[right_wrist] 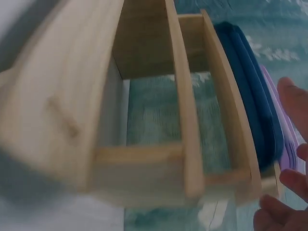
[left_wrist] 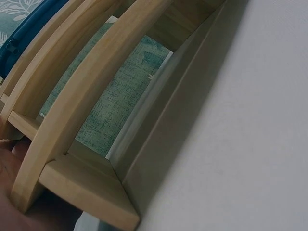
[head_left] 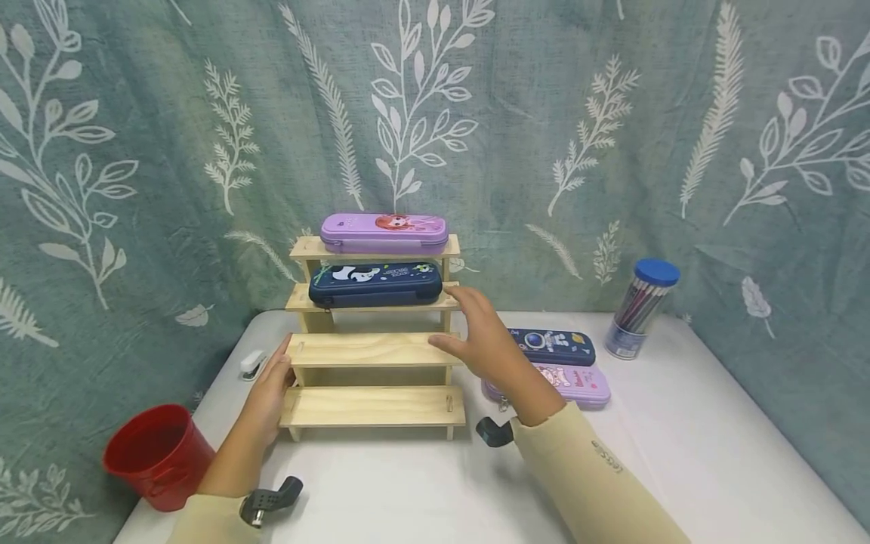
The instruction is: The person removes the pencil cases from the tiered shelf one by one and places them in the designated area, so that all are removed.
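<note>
A light wooden tiered rack (head_left: pixel 372 406) stands on the table. My left hand (head_left: pixel 270 389) rests along its left side, fingers reaching toward the second step from the bottom; in the left wrist view that hand is partly hidden by the boards. The right hand (head_left: pixel 488 340) hovers at the rack's right side, thumb and fingers spread and holding nothing. Its fingertips are close to the right end of a dark blue panda pencil case (head_left: pixel 375 285). Above that, a purple pencil case (head_left: pixel 384 233) with a cartoon figure lies on the top step.
Right of the rack lie a navy astronaut pencil case (head_left: pixel 557 345) and a pink-purple pencil case (head_left: pixel 584 385), partly behind the right arm. Beyond stands a blue-lidded tub of pencils (head_left: pixel 642 306). A red bucket (head_left: pixel 159 453) and a white stapler (head_left: pixel 253 364) are on the left.
</note>
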### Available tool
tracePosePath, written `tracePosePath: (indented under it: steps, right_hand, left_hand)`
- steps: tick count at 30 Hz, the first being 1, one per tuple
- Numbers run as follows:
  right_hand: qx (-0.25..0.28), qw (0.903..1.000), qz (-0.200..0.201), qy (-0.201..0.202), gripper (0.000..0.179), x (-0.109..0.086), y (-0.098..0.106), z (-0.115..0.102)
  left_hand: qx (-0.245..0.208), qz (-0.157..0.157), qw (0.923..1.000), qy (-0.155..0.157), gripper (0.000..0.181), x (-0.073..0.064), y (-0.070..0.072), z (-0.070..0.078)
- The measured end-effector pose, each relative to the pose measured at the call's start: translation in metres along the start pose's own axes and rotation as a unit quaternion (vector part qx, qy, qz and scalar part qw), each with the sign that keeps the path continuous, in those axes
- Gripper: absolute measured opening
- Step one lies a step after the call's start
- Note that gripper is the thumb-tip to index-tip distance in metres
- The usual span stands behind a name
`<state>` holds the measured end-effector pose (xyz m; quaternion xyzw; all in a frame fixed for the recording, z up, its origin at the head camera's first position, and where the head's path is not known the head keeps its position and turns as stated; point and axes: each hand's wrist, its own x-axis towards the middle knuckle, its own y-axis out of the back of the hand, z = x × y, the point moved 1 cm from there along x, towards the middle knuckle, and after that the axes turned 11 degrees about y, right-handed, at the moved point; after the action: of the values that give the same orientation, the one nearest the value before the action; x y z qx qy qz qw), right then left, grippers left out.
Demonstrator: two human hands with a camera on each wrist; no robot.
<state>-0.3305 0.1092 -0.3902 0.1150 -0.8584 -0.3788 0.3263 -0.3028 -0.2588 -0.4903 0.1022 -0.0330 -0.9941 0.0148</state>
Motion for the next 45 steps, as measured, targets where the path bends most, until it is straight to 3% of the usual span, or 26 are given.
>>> tracePosePath:
  steps: [6, 11, 19, 24, 32, 45]
  right_hand:
    - [-0.065, 0.9972, 0.01, 0.035, 0.089, 0.037, -0.003, -0.013]
    - [-0.088, 0.9956, 0.015, 0.028, 0.092, 0.058, -0.003, -0.019]
    - [-0.137, 0.9904, -0.007, 0.02, 0.097, 0.083, -0.01, -0.024]
    - [-0.159, 0.987, -0.021, 0.012, 0.094, 0.09, -0.018, -0.022]
    - [-0.177, 0.9837, -0.023, -0.019, 0.099, 0.094, -0.028, -0.024]
    - [-0.141, 0.9893, 0.024, -0.028, 0.089, 0.093, -0.042, -0.023]
  left_hand:
    - [-0.006, -0.011, 0.9999, -0.009, 0.057, 0.005, -0.003, 0.001]
    - [0.01, -0.003, 0.9999, -0.002, 0.056, 0.005, -0.004, 0.001]
    - [0.03, 0.003, 0.9996, 0.0, 0.056, 0.006, 0.002, 0.004]
    - [0.023, 0.005, 0.9996, 0.013, 0.055, 0.005, 0.002, 0.0]
    - [0.012, 0.005, 0.9999, 0.002, 0.056, 0.004, 0.0, -0.003]
    - [0.008, 0.015, 0.9998, 0.005, 0.056, 0.001, 0.003, 0.0]
